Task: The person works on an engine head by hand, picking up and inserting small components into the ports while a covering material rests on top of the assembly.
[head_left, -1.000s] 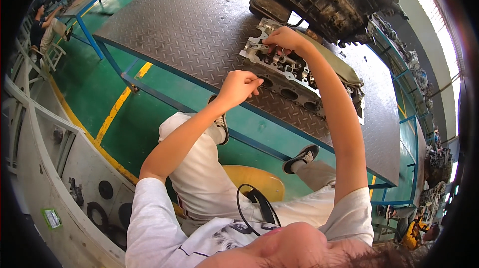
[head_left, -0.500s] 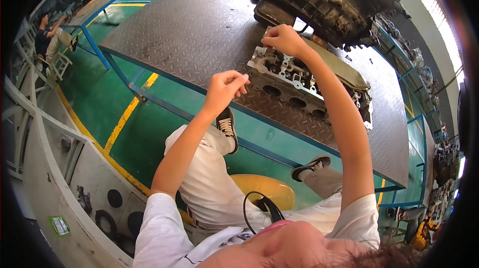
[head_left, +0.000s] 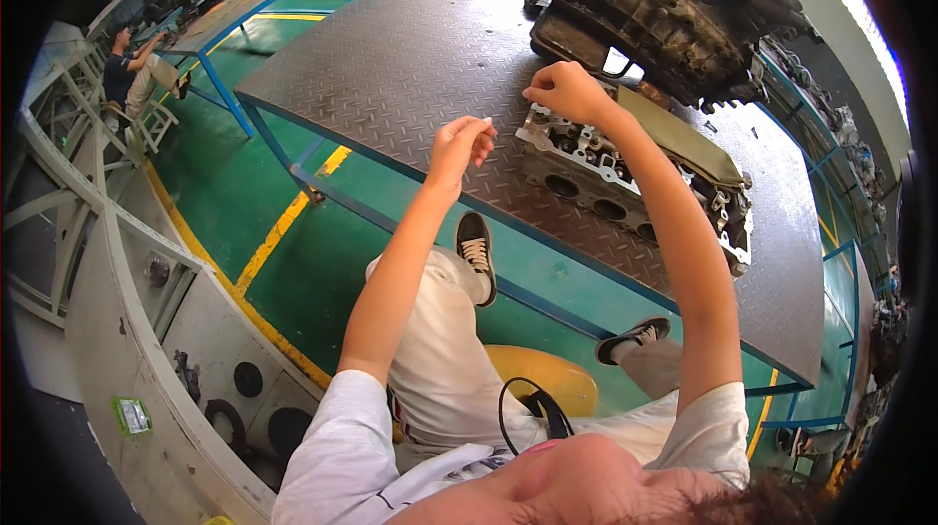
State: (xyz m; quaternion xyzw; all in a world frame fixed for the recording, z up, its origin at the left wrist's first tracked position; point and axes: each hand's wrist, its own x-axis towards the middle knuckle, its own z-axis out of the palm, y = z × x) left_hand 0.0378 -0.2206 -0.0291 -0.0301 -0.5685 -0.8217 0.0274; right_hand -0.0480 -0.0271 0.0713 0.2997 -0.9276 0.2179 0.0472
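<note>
A metal cylinder head (head_left: 611,210) lies on the patterned steel tabletop (head_left: 391,66), round ports facing me and valve parts showing on top. My right hand (head_left: 575,95) hovers at its left end, thumb and forefinger pinched together; anything between them is too small to make out. To the left, my left hand (head_left: 459,149) is raised by the table's near edge, fingers curled against the thumb, touching neither table nor cylinder head. Whether it holds something small cannot be seen. An olive-coloured long cover (head_left: 679,139) rests behind the cylinder head, partly hidden by my right forearm.
A large dark engine block (head_left: 674,22) stands at the far side of the table. Small dark pieces (head_left: 710,125) lie on the right part. My legs straddle a yellow stool (head_left: 547,378). Another person (head_left: 137,81) sits at a table far left; pale metal framework (head_left: 127,261) curves along the left.
My left hand has moved forward and up, to beside the table edge. The right hand stays near the cylinder head's left end. The whole view has shifted slightly.
</note>
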